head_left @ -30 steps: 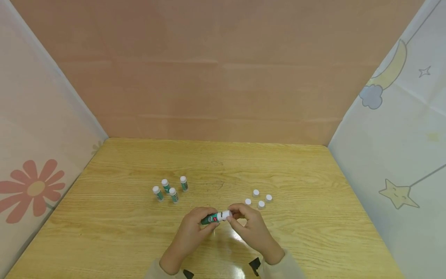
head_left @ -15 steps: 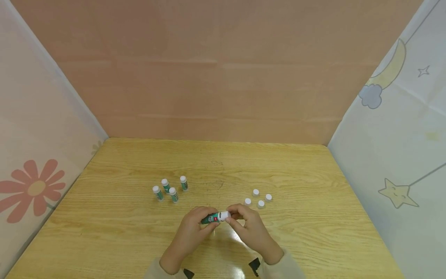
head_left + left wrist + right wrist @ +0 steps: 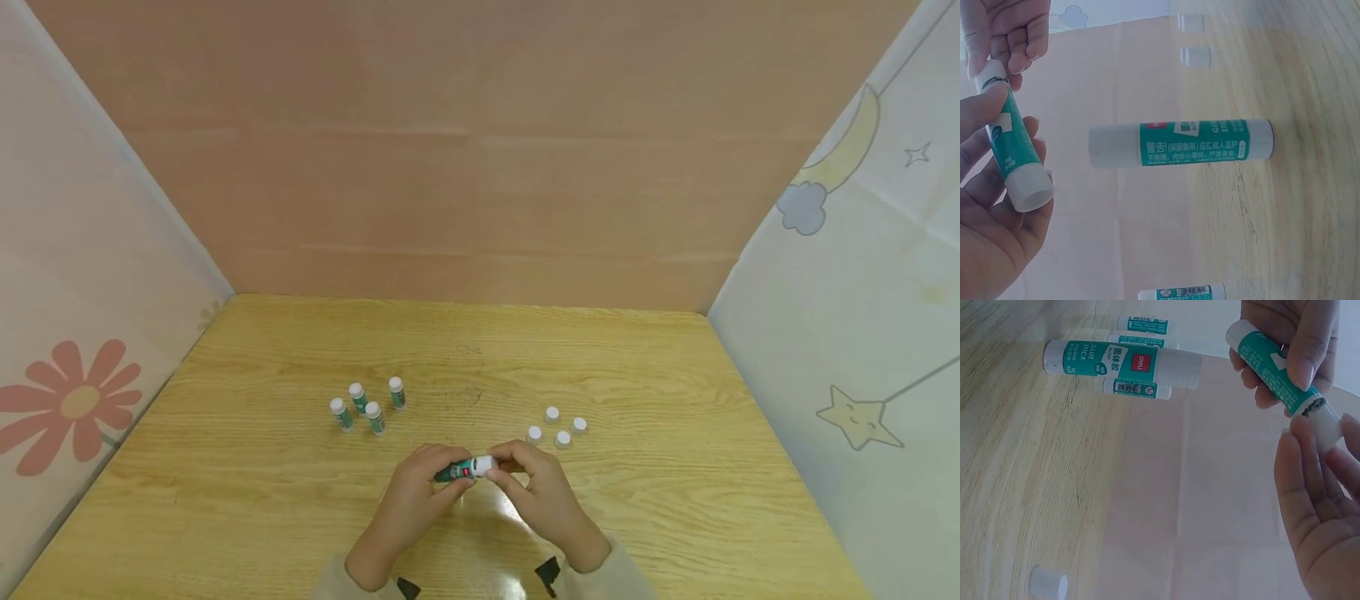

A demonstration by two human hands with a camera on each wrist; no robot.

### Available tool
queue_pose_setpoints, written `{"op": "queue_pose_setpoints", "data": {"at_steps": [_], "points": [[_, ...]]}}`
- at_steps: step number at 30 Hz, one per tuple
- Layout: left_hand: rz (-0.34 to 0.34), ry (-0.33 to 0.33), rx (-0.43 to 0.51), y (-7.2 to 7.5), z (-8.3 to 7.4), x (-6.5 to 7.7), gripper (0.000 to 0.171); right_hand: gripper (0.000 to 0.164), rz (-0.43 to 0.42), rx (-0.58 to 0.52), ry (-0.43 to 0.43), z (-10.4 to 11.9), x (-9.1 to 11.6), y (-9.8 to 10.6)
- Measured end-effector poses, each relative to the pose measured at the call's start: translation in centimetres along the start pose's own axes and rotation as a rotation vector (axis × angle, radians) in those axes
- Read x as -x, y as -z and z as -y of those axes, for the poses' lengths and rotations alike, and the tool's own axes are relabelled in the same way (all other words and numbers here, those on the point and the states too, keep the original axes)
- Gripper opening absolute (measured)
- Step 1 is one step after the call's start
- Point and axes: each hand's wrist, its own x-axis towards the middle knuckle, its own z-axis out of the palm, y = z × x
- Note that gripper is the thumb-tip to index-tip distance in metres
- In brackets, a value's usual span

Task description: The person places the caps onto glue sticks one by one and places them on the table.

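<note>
Right, head view: glue stick (image 3: 463, 469) is held just above the desk (image 3: 675, 500), between both hands, long axis roughly left-right w/ a slight tilt, white cap end toward the right hand (image 3: 543, 493), green body toward the left hand (image 3: 414, 492). Left curls round the body; right pinches the cap end w/ thumb + fingertips. Neither hand is nearer, both touch it, one at each end. Four standing glue sticks (image 3: 365, 403) sit well to the left and farther from the person, four loose white caps (image 3: 557, 426) just beyond the right hand. Left wrist view: glue stick (image 3: 1011, 147) lies across the left hand's curled fingers (image 3: 991, 212), base end toward the camera, cap end up toward the right hand (image 3: 1007, 28), which closes on it. Another stick (image 3: 1180, 143) stands on the desk behind, two caps (image 3: 1194, 39) farther off. Right wrist view: left hand (image 3: 1291, 347) wraps the green barrel (image 3: 1269, 367); right hand's fingers (image 3: 1313, 506) pinch the white cap (image 3: 1327, 428), which sits on the stick's end w/ a dark seam showing at the join. Cannot tell if fully seated. One loose cap (image 3: 1047, 583) on the desk below.
</note>
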Motion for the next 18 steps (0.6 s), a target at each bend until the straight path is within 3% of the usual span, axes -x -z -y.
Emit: {"op": "queue_pose_setpoints", "data": {"at_steps": [9,18], "points": [[0.006,-0.03,-0.022,0.2,-0.1,0.3,0.029,0.022,0.01,-0.043,-0.001,-0.6,0.6,-0.3],[0.012,0.011,-0.059,0.2,-0.1,0.5,0.029,0.016,-0.012,-0.091,-0.14,0.6,0.1,-0.5]]}}
